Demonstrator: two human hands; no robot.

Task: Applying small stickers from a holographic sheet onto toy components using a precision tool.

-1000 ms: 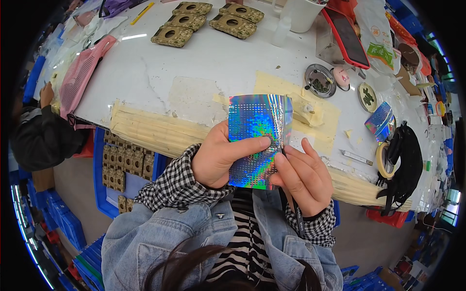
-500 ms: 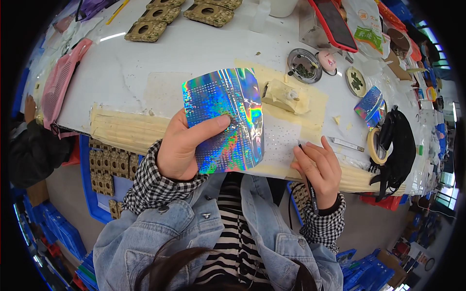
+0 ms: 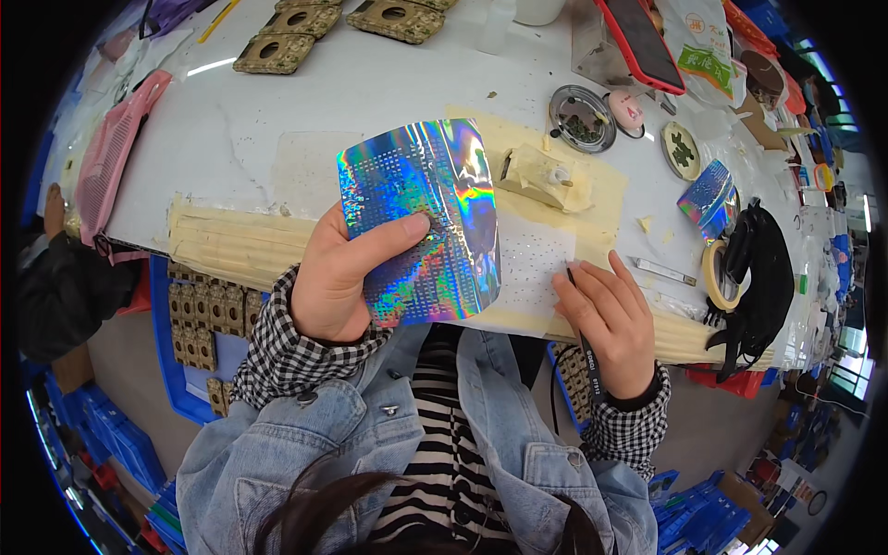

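Observation:
My left hand grips a shiny holographic sheet, thumb pressed on its face and fingers behind it. Rows of small marks run over the sheet, which is raised above the table's front edge. My right hand has its fingers closed around slim black tweezers, partly hidden by the palm. It hovers beside a white sheet dotted with tiny pieces. Behind that sheet sits a block wrapped in yellowish tape.
Camouflage-patterned parts lie at the back left; more fill a blue tray below. Right of my hands are a round dish, a metal-coloured blade tool, a tape roll, a black mask-like cloth item and a red-cased phone.
The holographic sheet and my left hand have shifted slightly left and up. My right hand has turned a little, still holding the tweezers near the white sheet.

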